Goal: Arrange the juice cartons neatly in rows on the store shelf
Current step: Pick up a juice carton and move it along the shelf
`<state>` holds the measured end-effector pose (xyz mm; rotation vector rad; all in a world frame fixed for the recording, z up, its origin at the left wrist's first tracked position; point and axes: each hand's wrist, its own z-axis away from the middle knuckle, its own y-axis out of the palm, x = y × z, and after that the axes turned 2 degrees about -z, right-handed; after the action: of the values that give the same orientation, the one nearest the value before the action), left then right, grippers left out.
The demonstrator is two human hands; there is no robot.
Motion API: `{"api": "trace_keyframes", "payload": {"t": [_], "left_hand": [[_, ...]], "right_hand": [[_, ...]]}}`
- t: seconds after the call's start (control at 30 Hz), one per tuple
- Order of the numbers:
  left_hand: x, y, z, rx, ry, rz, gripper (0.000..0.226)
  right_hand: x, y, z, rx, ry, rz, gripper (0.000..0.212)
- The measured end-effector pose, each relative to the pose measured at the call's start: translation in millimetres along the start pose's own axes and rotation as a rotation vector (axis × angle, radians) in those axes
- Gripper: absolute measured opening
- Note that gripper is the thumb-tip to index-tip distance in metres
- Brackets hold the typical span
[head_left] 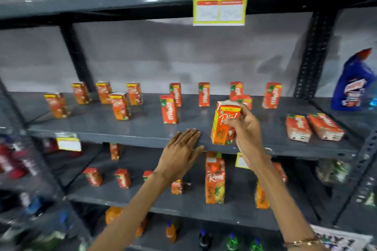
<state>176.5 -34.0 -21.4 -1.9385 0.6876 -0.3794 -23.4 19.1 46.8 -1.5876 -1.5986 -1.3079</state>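
juice cartons [224, 123]: orange-red | shelf [122, 126]: dark grey | bottle [353, 83]: blue, red cap | tag [220, 2]: yellow-green

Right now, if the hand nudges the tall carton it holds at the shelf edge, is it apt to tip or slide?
Probably tips easily: the carton is tall and narrow and stands near the shelf front lip. It likely slides rather than grips, since the shelf surface looks glossy. It seems stiff enough, as the right hand pinches it without visible denting.
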Motion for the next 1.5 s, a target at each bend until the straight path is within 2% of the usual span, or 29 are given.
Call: {"api": "trace_keyframes", "payload": {"t": [0.23, 0.43, 0.57, 0.77, 0.93, 1.17, 1.4, 1.5], "left_hand": [[133.2, -28.7, 50.5, -0.045, -0.078, -0.042, 0.058], [256.4, -46.1, 89.2, -0.065, -0.083, -0.062, 0.059], [331.1, -62.3, 108.4, -0.077, -0.119, -0.077, 0.057], [399.5, -68.6, 118.9, -0.104, -0.134, -0.056, 0.058], [389.9, -61.6, 117.8, -0.175, -0.091, -0.038, 0.059], [397.0, -57.4, 118.4, -0.184, -0.081, -0.013, 0.059], [399.4, -58.5, 119.3, -0.195, -0.084, -0.012, 0.061], [398.6, -59.1, 119.4, -0.212, -0.102, -0.033, 0.062]], "right_hand": [[-41.4, 136.1, -4.6, 0.101, 0.03, 0.028, 0.03], [-89.4, 270.6, -28.0, 0.133, 0.018, 0.029, 0.034], [-119.8, 357.0, -50.6, 0.189, -0.024, 0.139, 0.044], [-166.9, 444.3, -94.3, 0.148, -0.076, 0.4, 0.049], [-186.1, 455.6, -109.3, 0.129, -0.059, 0.491, 0.049], [-194.3, 467.2, -110.4, 0.152, -0.045, 0.505, 0.055], [-191.9, 451.7, -87.9, 0.151, 0.025, 0.536, 0.077], [-177.8, 431.3, -63.5, 0.173, -0.018, 0.513, 0.066]]}}
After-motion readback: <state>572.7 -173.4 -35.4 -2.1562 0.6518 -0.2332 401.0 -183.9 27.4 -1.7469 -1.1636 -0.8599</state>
